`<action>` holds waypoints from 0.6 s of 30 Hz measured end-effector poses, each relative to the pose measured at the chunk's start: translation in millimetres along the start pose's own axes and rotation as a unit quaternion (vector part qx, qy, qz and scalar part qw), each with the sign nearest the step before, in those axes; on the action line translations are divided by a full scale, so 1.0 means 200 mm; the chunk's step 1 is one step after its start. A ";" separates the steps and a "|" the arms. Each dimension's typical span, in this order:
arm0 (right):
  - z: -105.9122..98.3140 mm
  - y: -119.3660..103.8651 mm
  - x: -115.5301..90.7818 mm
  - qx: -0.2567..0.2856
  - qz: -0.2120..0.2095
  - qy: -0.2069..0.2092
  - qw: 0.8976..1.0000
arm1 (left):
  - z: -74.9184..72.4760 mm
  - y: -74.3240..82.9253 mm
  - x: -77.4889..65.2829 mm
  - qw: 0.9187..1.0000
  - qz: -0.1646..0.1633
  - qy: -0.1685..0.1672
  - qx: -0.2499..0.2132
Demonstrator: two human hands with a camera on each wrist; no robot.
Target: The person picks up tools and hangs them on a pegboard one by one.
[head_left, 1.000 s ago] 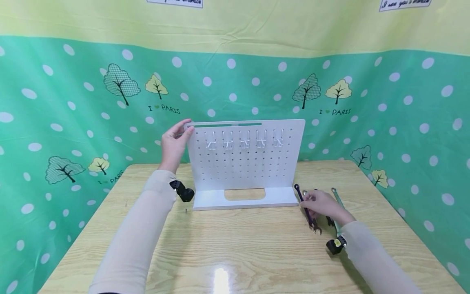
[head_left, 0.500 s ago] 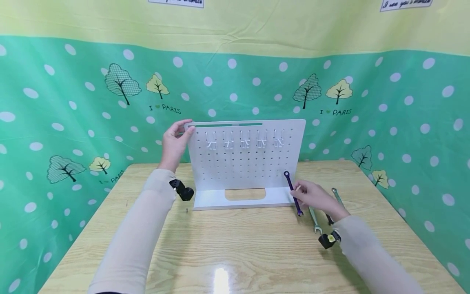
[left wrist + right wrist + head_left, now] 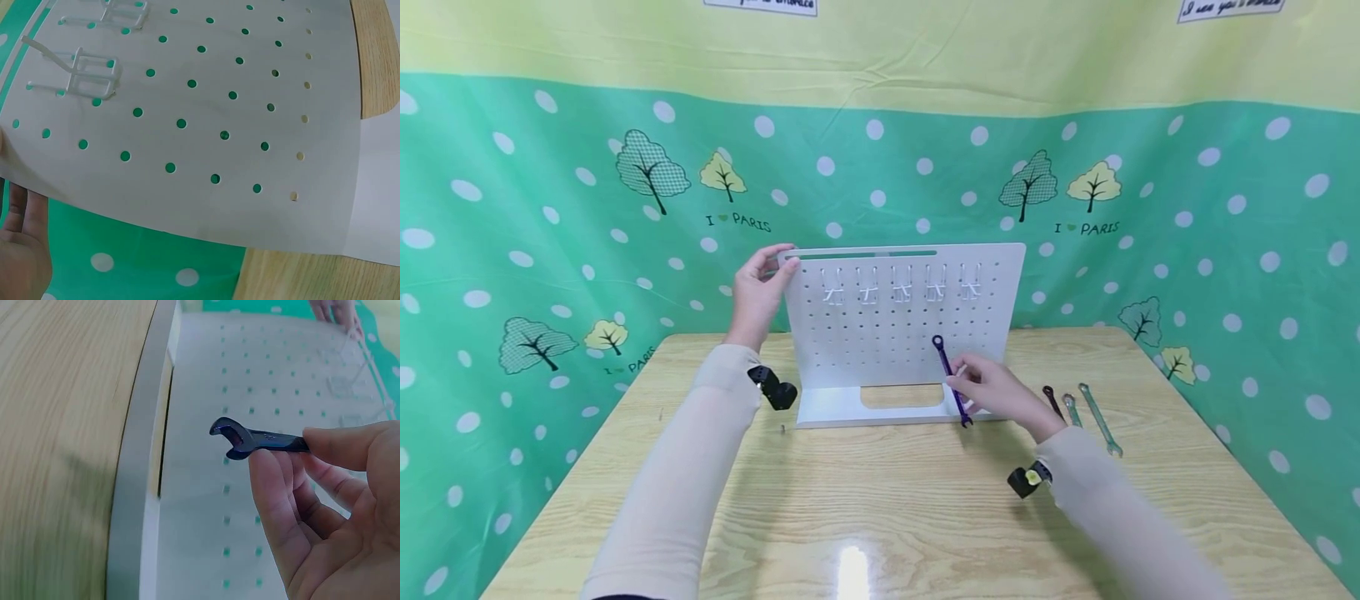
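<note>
A white pegboard (image 3: pixel 887 342) stands upright on its flat base, with a row of several white wire hooks (image 3: pixel 902 287) near its top. My left hand (image 3: pixel 756 293) pinches the board's upper left corner, thumb in front and fingers behind. In front of the board's lower right part, my right hand (image 3: pixel 992 385) pinches a dark purple combination wrench (image 3: pixel 946 360) by its shaft, ring end up and open end down. The right wrist view shows the wrench's open jaw end (image 3: pixel 234 439) sticking out past thumb and fingers.
On the wooden table (image 3: pixel 880 500), right of the board, lie a dark wrench (image 3: pixel 1052 400), a short-looking green wrench (image 3: pixel 1072 410) partly hidden by the arm, and a longer green wrench (image 3: pixel 1101 419). A small object (image 3: pixel 782 429) lies left of the base. A green dotted curtain (image 3: pixel 880 150) hangs behind.
My right hand has lifted the purple wrench from beside the other wrenches and moved it left, in front of the pegboard. My left hand has stayed at the corner.
</note>
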State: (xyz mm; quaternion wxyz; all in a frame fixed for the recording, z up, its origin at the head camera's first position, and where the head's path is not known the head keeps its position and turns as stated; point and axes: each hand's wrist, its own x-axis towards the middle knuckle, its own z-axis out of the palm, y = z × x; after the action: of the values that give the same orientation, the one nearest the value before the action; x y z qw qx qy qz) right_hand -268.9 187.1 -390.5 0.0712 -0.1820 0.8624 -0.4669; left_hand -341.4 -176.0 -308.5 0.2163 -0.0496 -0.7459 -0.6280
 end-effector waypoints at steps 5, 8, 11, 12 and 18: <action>0.09 -0.11 0.06 0.017 -0.023 -0.013 0.999 | 0.01 0.00 0.00 1.000 -0.001 0.001 0.002; 0.15 -0.17 0.09 0.030 -0.036 -0.021 0.999 | 0.01 0.00 0.00 1.000 0.000 0.002 0.002; 0.21 -0.23 0.13 0.039 -0.057 -0.028 0.997 | 0.00 0.00 0.00 1.000 0.001 0.002 0.000; 0.22 -0.25 0.14 0.042 -0.065 -0.029 0.997 | 0.00 0.00 0.00 1.000 0.000 0.002 0.000; 0.30 -0.35 0.20 0.064 -0.097 -0.033 0.993 | 0.00 0.01 0.00 1.000 -0.005 0.000 0.003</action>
State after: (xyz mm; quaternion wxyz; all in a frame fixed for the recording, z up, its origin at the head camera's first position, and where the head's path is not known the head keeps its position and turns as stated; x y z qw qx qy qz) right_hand -271.3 89.4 -364.0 0.0650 -0.2752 0.8062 -0.5197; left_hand -340.4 -175.5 -307.3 0.2133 -0.0450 -0.7483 -0.6266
